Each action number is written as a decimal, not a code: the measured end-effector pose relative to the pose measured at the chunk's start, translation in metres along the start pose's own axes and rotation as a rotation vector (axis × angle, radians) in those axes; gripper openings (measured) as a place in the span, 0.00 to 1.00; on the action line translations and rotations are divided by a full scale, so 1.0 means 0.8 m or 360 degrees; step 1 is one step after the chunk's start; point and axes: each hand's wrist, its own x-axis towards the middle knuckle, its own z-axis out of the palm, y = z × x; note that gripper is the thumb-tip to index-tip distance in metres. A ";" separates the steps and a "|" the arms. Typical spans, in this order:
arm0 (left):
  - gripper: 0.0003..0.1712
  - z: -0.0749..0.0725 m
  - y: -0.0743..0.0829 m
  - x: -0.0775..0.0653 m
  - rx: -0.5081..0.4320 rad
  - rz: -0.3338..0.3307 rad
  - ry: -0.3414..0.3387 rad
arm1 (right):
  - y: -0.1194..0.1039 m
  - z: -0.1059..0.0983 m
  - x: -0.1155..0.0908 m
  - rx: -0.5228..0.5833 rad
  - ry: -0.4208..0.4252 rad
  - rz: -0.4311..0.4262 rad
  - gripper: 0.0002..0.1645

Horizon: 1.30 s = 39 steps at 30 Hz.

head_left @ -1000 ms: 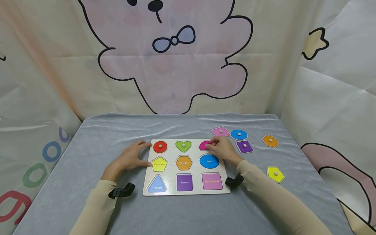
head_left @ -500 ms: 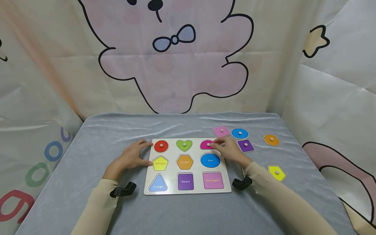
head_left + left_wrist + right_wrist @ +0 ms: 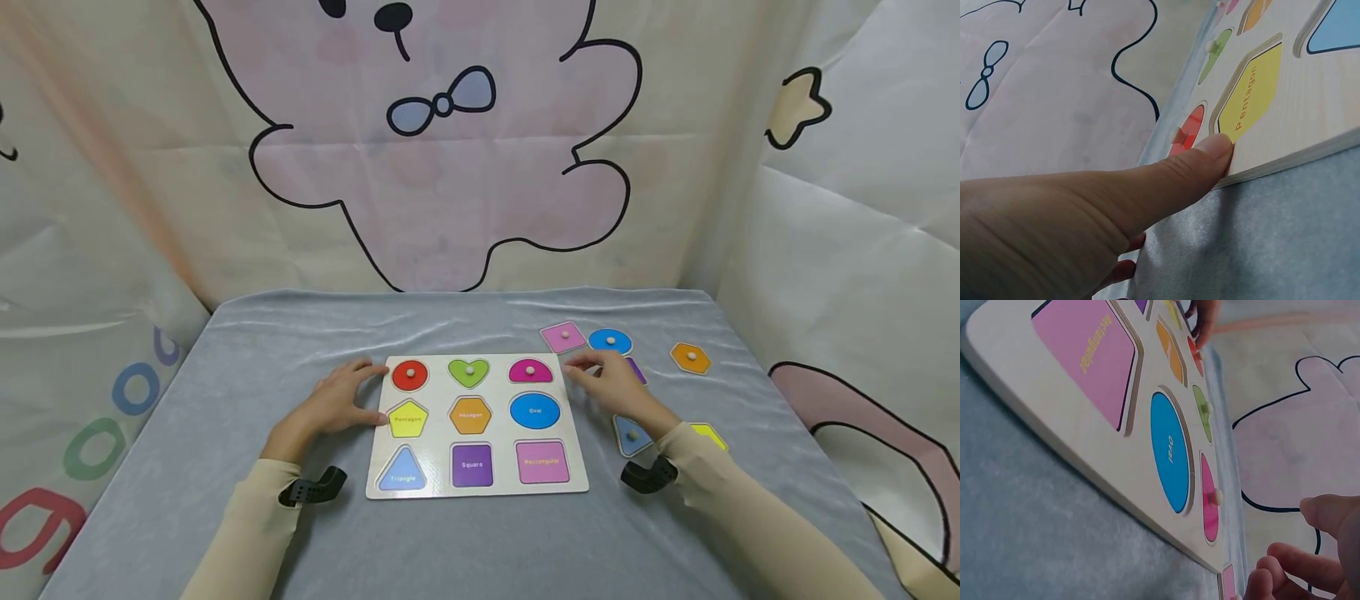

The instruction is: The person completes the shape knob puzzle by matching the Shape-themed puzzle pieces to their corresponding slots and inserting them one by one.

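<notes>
A white wooden shape puzzle board (image 3: pixel 435 483) lies flat on the table. My left hand (image 3: pixel 335 398) rests at its left edge, the thumb (image 3: pixel 1175 181) touching the rim beside the yellow pentagon recess (image 3: pixel 1257 87) and fingertips by the upper left corner. Just off the upper right corner hovers my right hand (image 3: pixel 615 390), fingers loosely bent and nothing held. In the board's top row sit the red circle (image 3: pixel 409 379), the green heart (image 3: pixel 468 377) and the magenta half-circle (image 3: pixel 1209 515), each with a small knob. The two lower rows show bare labelled recesses.
Knobbed pieces lie right of the board: pink rectangle (image 3: pixel 562 337), blue oval (image 3: pixel 609 341), orange hexagon (image 3: pixel 691 358), and partly hidden by the right hand and arm, purple square (image 3: pixel 637 370), blue triangle (image 3: pixel 632 437) and yellow pentagon (image 3: pixel 709 433). Grey cloth (image 3: pixel 480 550) covers the table.
My right hand has let go of the magenta half-circle and moved right, off the board, uncovering that piece and the blue triangle. The left hand stays at the board's edge.
</notes>
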 end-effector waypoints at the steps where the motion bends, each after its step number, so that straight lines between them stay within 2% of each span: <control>1: 0.49 0.000 -0.001 0.000 0.0002 -0.0001 0.0001 | 0.001 -0.002 -0.002 0.0011 -0.0007 0.0005 0.16; 6: 0.49 0.001 -0.003 0.000 0.0009 -0.0013 -0.0003 | 0.009 -0.013 -0.014 0.0067 -0.0039 0.0039 0.18; 14: 0.48 -0.001 -0.001 0.000 -0.0006 0.0002 -0.0004 | 0.030 -0.031 -0.037 0.0123 -0.0035 -0.0003 0.18; 19: 0.48 0.000 -0.001 0.000 -0.0010 -0.0011 -0.0011 | 0.037 -0.045 -0.054 0.0098 -0.0029 0.0017 0.19; 26: 0.49 0.001 -0.002 0.000 -0.0013 -0.0032 -0.0006 | 0.045 -0.068 -0.076 0.0028 -0.0021 -0.0038 0.16; 33: 0.49 0.002 -0.003 0.001 -0.0007 -0.0052 -0.0015 | 0.057 -0.085 -0.095 -0.0001 -0.0044 -0.0089 0.18; 39: 0.49 0.003 -0.003 0.002 0.0007 -0.0061 -0.0025 | 0.076 -0.097 -0.110 0.0005 -0.0026 -0.0123 0.17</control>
